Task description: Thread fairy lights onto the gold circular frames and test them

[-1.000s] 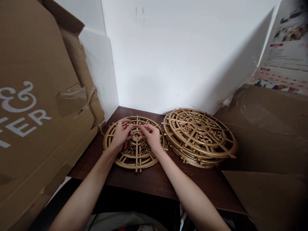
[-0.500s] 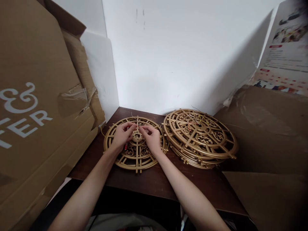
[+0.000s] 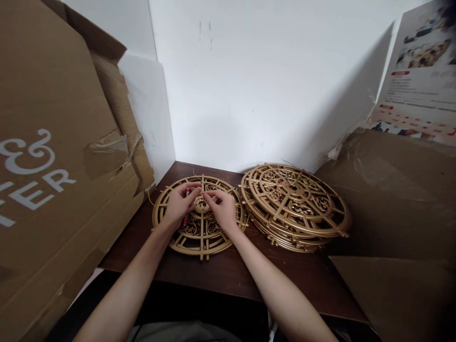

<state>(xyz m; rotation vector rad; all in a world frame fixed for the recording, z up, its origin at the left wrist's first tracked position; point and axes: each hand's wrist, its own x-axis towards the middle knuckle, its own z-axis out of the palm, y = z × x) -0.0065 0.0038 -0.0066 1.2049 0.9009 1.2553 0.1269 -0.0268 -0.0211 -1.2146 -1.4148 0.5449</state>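
Observation:
A round gold lattice panel (image 3: 202, 251) with scrollwork lies flat on the table before me. Over its hub, my left hand (image 3: 179, 204) is closed in a pinch. A thin red stick-like object (image 3: 185, 220) runs through its grip, showing above and below the fingers; its exact kind is unclear. My right hand (image 3: 223, 209) faces it, thumb and forefinger pressed together close to the left fingertips. Whatever the right fingers hold is too small to make out. A thin wire (image 3: 198, 174) rises from the panel just beyond the fingers.
More gold lattice panels (image 3: 302, 233) are piled at the right, with loose yellow wires (image 3: 292, 179) on top. Cardboard boxes (image 3: 67, 95) flank the dark wooden table (image 3: 217, 275) on both sides. A white wall (image 3: 228, 85) stands behind.
Both hands stay over the hub, their fingertips shifted slightly. The right fingers have drawn a little closer to the left. The view has tilted slightly.

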